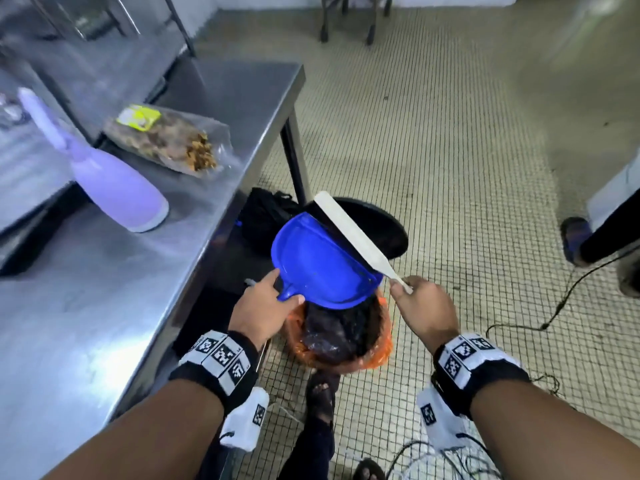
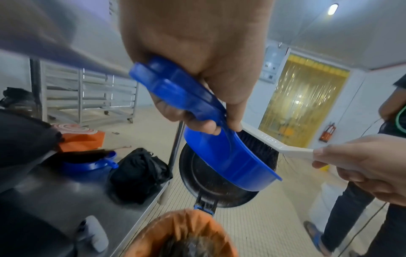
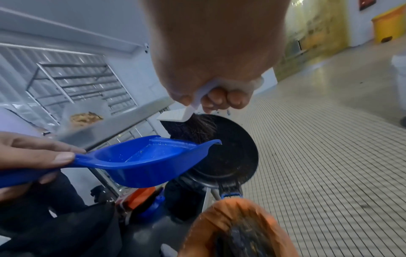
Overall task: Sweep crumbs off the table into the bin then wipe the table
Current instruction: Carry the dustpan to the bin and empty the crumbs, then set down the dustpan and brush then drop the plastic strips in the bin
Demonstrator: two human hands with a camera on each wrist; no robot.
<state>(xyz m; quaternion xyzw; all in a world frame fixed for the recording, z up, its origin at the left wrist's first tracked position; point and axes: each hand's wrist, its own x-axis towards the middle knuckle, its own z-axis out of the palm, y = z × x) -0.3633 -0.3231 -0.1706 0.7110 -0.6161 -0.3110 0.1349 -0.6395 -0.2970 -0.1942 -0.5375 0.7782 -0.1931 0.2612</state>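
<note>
Over the bin (image 1: 381, 344), lined in orange with a dark bag inside: a blue dustpan (image 1: 322, 261), gripped by its handle in the left hand (image 1: 263, 310), thumb on top and fingers curled beneath. Held there, seemingly, so that whatever the brush dislodges falls straight into the liner. Pan's long axis from handle at 7 o'clock to lip at 1 o'clock in the head view, lip toward the raised black bin lid (image 1: 384, 226). A few specks left inside in the right-wrist view.

White hand brush (image 1: 353, 233) clasped at the thin handle end by the right hand (image 1: 426, 306), fingers wrapped tight. Brush lying from 11 to 5 o'clock across the pan's lip, dark bristles into the mouth, likely to flick out the last crumbs.

At 9 o'clock, the steel table (image 1: 104, 299), not yet wiped by the look of it, bearing a lilac spray bottle (image 1: 114, 188) and a clear snack bag (image 1: 169, 140).
</note>
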